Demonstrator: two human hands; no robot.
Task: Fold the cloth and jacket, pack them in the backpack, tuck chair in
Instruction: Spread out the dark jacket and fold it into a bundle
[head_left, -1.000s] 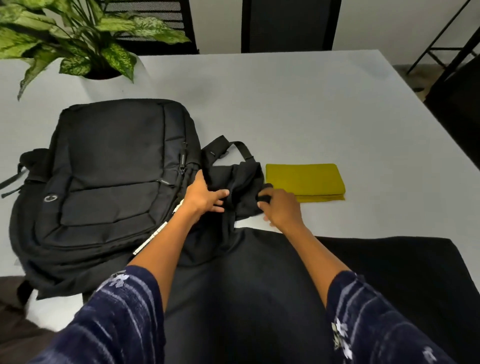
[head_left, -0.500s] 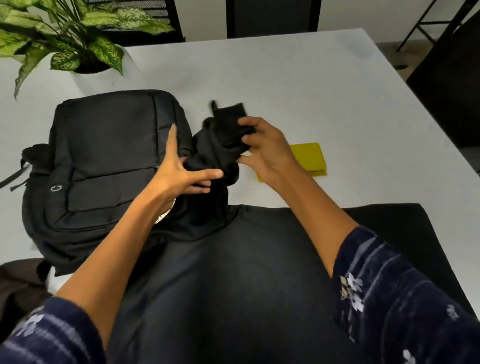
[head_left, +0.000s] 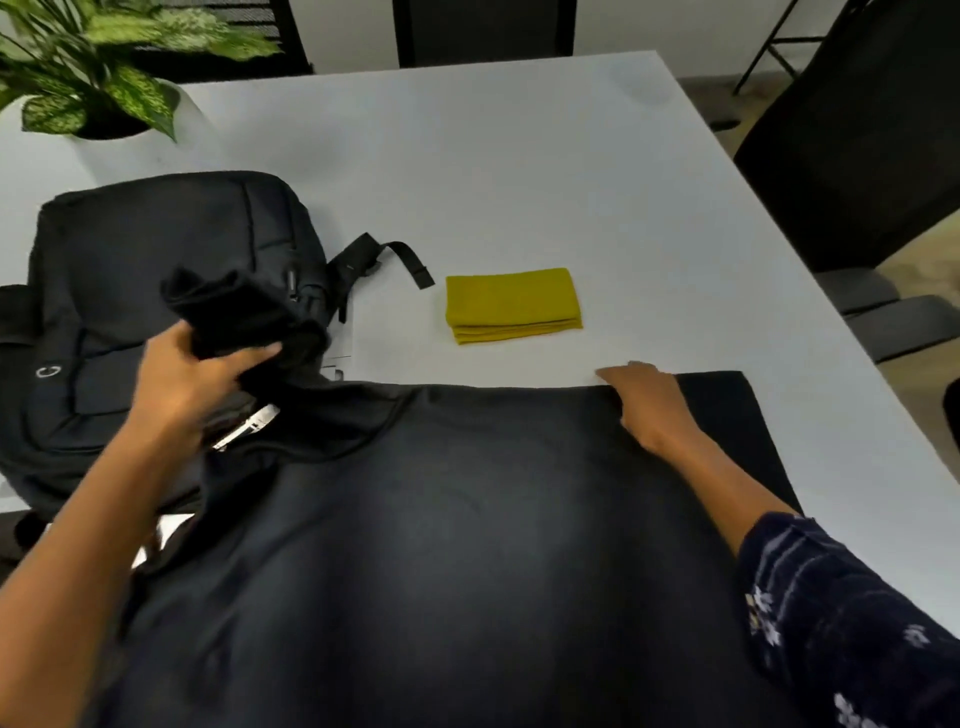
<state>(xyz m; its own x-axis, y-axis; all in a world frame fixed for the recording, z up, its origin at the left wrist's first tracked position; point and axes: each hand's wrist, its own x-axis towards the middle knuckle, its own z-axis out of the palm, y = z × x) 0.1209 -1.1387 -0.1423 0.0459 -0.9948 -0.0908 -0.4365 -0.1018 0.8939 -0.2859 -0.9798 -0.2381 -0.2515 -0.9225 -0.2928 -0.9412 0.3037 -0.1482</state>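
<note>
Black jacket (head_left: 441, 545) looks soft, floppy; your left hand (head_left: 192, 374) clenches its bunched hood, right hand (head_left: 649, 400) fingers flat on far edge; grip corners

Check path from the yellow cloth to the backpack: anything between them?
Only the backpack's strap lies on the table between the cloth and the backpack. The left hand holds part of the jacket over the backpack's front.
</note>
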